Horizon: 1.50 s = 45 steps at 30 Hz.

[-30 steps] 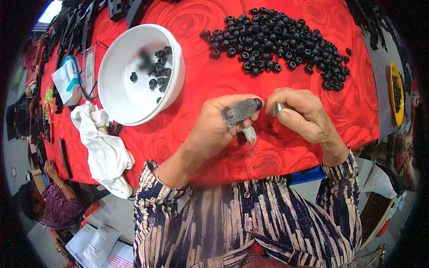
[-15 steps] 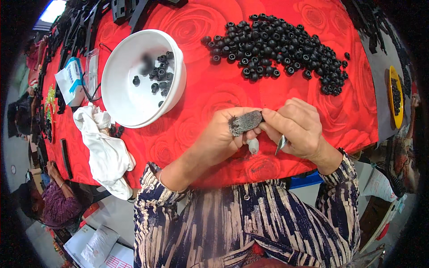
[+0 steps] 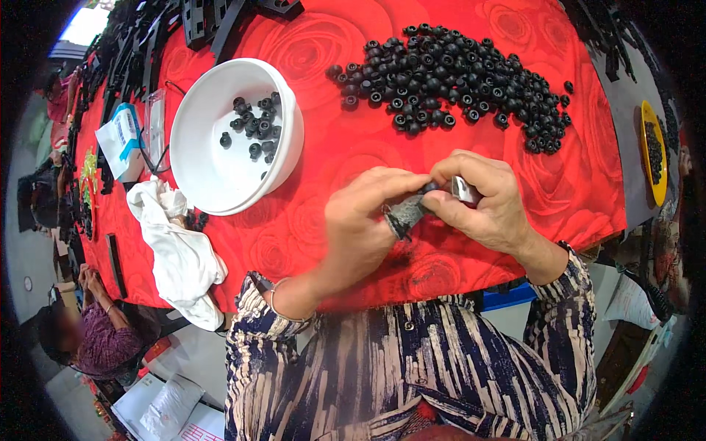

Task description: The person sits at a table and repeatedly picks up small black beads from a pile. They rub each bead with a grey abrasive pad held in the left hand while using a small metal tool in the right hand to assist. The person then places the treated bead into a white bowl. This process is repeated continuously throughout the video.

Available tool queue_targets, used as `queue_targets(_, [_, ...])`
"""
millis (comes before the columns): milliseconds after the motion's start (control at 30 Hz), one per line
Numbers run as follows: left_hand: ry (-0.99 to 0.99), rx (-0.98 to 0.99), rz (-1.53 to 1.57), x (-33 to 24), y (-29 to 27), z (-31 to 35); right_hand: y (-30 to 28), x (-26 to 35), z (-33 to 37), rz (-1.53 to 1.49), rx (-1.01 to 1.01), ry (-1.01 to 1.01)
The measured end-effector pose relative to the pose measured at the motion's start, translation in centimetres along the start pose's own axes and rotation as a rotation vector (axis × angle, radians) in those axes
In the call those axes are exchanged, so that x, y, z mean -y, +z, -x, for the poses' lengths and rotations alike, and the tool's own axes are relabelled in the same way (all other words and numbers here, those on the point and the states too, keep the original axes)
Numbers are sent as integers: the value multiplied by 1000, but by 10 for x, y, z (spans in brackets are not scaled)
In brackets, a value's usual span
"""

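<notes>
Above the near part of the table, my left hand [image 3: 362, 220] and my right hand [image 3: 482, 198] meet at their fingertips. Pinched between them is a small round black part [image 3: 429, 189], mostly covered by fingers. A frayed grey knit finger cover [image 3: 404, 214] is on a digit of my left hand, apparently the thumb. Within the curled fingers of my right hand lies a small shiny metal blade [image 3: 463, 190]. Beyond my hands spreads a large pile of similar black parts [image 3: 456, 81]. At the left, a white bowl [image 3: 202, 180] holds several more.
A crumpled white cloth [image 3: 176, 257] lies left of my arm, near a blue and white packet [image 3: 120, 143]. Long black strips [image 3: 206, 22] crowd the far left. A yellow dish [image 3: 654, 154] stands at the far right. Another person [image 3: 107, 331] sits at the lower left.
A blurred black part in the bowl now appears settled among the others. My left hand has turned, tipping the grey cover downward. My right hand has rotated, bringing the blade up.
</notes>
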<state>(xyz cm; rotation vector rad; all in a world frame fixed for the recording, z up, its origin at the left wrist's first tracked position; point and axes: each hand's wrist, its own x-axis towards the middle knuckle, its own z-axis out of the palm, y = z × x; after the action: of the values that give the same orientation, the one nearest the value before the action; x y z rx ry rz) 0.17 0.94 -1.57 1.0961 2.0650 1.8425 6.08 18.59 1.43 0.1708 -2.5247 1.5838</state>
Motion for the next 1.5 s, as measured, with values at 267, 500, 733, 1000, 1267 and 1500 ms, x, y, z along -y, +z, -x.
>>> queue_targets(267, [-759,60,945,-11,-7,-1,-6,-2,-2,177,-40,-284])
queue_targets(500, [-877,257,939,0,-10,-3,-7,-9,-3,88,80,-440])
queue_targets(733, [-855,309,943,-9,-12,-4,-13,-4,-5,26,190,-372])
queue_targets(1000, [-824,246,1105,-2,-6,0,-1,-5,-3,134,-50,-473])
queue_targets(1267, [-828,199,1122,-12,-4,-1,0,-7,1,275,-135,-609])
queue_targets(1500, [-829,123,1094,-15,-4,-1,-1,-5,1,323,-120,-569])
